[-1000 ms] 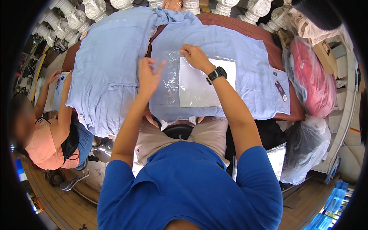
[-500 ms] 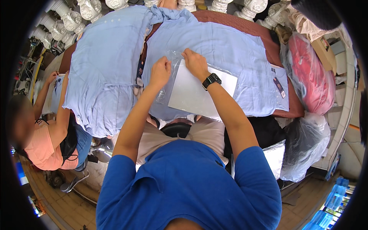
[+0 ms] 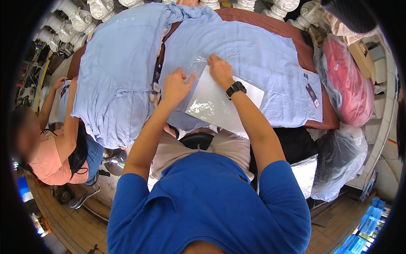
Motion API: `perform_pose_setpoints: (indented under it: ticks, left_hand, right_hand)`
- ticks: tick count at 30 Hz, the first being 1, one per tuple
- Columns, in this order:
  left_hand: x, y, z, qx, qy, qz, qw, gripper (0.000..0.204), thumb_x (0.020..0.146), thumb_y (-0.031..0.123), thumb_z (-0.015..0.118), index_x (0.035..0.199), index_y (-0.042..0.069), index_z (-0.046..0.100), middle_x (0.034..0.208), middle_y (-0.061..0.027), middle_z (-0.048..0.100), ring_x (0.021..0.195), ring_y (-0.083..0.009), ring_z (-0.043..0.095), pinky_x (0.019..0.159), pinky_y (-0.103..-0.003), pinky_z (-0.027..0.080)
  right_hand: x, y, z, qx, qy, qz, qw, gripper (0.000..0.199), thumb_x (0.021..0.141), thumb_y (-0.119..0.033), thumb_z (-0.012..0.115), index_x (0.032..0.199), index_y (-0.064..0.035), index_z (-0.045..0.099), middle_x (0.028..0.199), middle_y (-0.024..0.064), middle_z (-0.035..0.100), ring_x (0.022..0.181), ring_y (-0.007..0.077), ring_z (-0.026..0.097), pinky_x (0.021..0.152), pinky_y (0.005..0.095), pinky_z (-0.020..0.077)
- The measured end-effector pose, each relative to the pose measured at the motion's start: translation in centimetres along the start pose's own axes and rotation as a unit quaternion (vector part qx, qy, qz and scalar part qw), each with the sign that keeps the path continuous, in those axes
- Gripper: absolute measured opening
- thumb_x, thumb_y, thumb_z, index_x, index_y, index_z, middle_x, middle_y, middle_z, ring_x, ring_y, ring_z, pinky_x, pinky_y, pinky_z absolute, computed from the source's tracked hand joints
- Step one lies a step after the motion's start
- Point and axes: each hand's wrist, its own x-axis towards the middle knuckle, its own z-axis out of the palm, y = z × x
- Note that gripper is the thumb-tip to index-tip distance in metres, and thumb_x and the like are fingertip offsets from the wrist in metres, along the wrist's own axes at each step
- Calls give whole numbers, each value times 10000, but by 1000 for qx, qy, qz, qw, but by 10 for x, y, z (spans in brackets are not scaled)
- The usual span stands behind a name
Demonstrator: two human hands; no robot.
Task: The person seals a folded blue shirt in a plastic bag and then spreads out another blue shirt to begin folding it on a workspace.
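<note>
A clear plastic bag (image 3: 198,64) with a white rectangular sheet (image 3: 213,103) in it lies slanted over a light blue garment (image 3: 258,46). My right hand (image 3: 220,71), with a black watch on its wrist, is closed on the bag near the sheet's top corner. Beside the bag's left edge is my left hand (image 3: 176,88), its thumb and forefinger apart; whether they touch the film is hard to see. More blue garments (image 3: 118,55) lie in a pile to the left, with a dark hang tag (image 3: 156,76) at their edge.
Under the garments is a brown-covered table (image 3: 249,17). Another tag (image 3: 312,95) lies at the right. Plastic-wrapped red goods (image 3: 344,80) and a grey plastic bag (image 3: 340,161) stand on that side. A seated person (image 3: 59,156) handles cloth at the left. White balusters (image 3: 279,7) line the back.
My left hand's pinched fingers have spread apart, and the hand has shifted slightly. The bag and sheet sit a little lower in view, with my right hand still on them.
</note>
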Motion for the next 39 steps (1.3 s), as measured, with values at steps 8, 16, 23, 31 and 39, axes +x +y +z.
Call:
perform_pose_setpoints:
  ticks: [8, 16, 23, 31, 39]
  left_hand:
    - [-4, 7, 34, 167, 20, 43, 985, 262, 898, 262, 643, 941, 18, 558, 933, -167, 633, 819, -347, 671, 662, -444, 551]
    - [-5, 10, 29, 154, 2, -1, 988, 152, 970, 175, 539, 1009, 35, 494, 898, -164, 667, 780, -390, 678, 646, -482, 538]
    - [6, -27, 29, 102, 52, -23, 993, 194, 999, 217, 513, 985, 24, 500, 798, -204, 664, 725, -420, 667, 621, -521, 507]
    - [12, -60, -3, -400, -83, -327, 852, 496, 974, 462, 562, 831, -13, 576, 613, -81, 582, 572, -185, 589, 549, -362, 460]
    - [-52, -12, -1, 37, 10, 63, 997, 398, 863, 290, 701, 990, -33, 507, 947, -221, 551, 844, -415, 580, 727, -479, 472]
  right_hand:
    - [2, 0, 2, -6, 2, -7, 1000, 199, 998, -242, 510, 951, -51, 540, 873, 154, 685, 731, 392, 661, 626, 499, 515]
    - [-2, -1, 5, -32, 0, -2, 999, 192, 997, -231, 504, 955, -45, 531, 874, 146, 683, 705, 387, 669, 608, 496, 526]
    - [-5, 1, 13, -57, 40, -12, 997, 177, 989, -217, 517, 938, -47, 509, 848, 148, 674, 668, 380, 667, 561, 483, 527]
    - [1, -4, 4, -58, 36, -25, 997, 179, 979, -203, 536, 908, -41, 513, 838, 153, 674, 655, 375, 667, 539, 471, 523]
    - [4, -6, 5, -61, 18, -11, 998, 167, 979, -198, 526, 941, -36, 536, 861, 166, 681, 724, 383, 678, 607, 478, 535]
